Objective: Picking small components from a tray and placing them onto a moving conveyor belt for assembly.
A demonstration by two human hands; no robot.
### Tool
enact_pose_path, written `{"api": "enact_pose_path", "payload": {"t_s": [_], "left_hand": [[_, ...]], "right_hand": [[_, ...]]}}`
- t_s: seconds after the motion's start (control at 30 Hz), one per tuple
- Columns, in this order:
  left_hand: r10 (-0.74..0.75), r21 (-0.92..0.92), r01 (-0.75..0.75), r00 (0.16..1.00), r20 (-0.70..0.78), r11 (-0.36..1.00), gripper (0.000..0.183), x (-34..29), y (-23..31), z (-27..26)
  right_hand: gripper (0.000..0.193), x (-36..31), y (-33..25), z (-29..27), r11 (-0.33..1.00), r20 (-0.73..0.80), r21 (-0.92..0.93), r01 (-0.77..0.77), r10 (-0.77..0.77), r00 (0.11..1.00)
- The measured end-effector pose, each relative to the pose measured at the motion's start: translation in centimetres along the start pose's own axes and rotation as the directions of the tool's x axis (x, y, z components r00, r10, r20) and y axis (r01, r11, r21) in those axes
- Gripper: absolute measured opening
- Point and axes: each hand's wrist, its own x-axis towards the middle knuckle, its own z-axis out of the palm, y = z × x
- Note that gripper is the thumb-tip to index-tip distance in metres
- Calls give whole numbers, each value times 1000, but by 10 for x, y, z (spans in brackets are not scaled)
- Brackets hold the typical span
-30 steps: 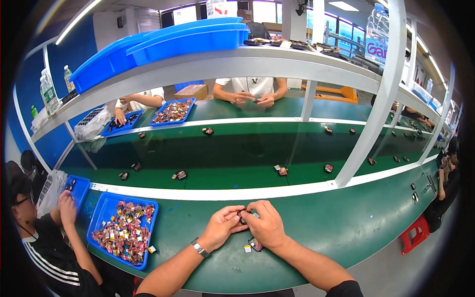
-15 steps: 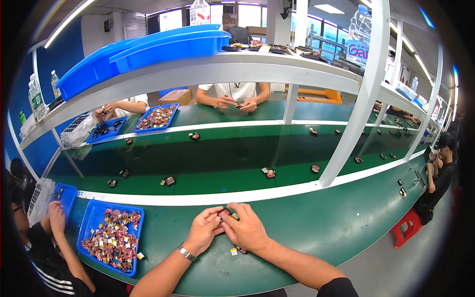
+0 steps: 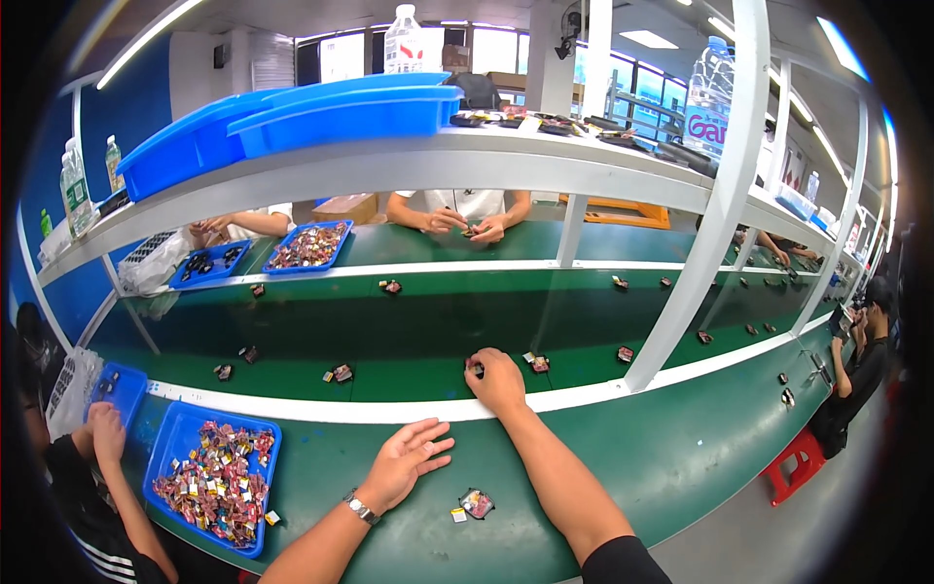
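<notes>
Half a second ago both your hands were together over a small part at the near edge of the bench; now your right hand (image 3: 498, 380) has reached across the white strip (image 3: 321, 409) onto the dark green belt (image 3: 389, 331), and your left hand has stayed behind.

Your right hand is curled down with the fingers closed round a small dark part (image 3: 476, 368), which sits at your fingertips on the near lane of the belt. Whether the part is still gripped or already resting free, you cannot tell from here. That spot puts it in line with the other small assemblies (image 3: 340, 373) spaced along the belt to the left and right, so it seems laid where the row runs.

Your left hand (image 3: 407, 461) lies palm up and wide open on the near bench, holding nothing, fingers pointing right. It rests just left of two loose bits: a small red-and-dark piece (image 3: 477, 503) and a tiny yellow-white piece (image 3: 457, 515), both within easy reach of either hand.

Further left, the blue tray (image 3: 175, 443) heaped with small coloured parts sits at the near edge, close by your left arm. A neighbour's hand (image 3: 107, 433) is beside it.
</notes>
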Motion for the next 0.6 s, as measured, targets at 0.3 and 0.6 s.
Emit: {"api": "enact_pose_path", "payload": {"t_s": [0.3, 0.6], "left_hand": [[-17, 3, 17, 1000, 18, 1000, 30, -5, 2, -7], [-38, 57, 35, 998, 51, 998, 27, -4, -1, -8]], "right_hand": [[46, -8, 46, -66, 855, -204, -297, -426, 379, 903], [46, -18, 66, -65, 867, -256, -70, -493, 462, 849]]}}
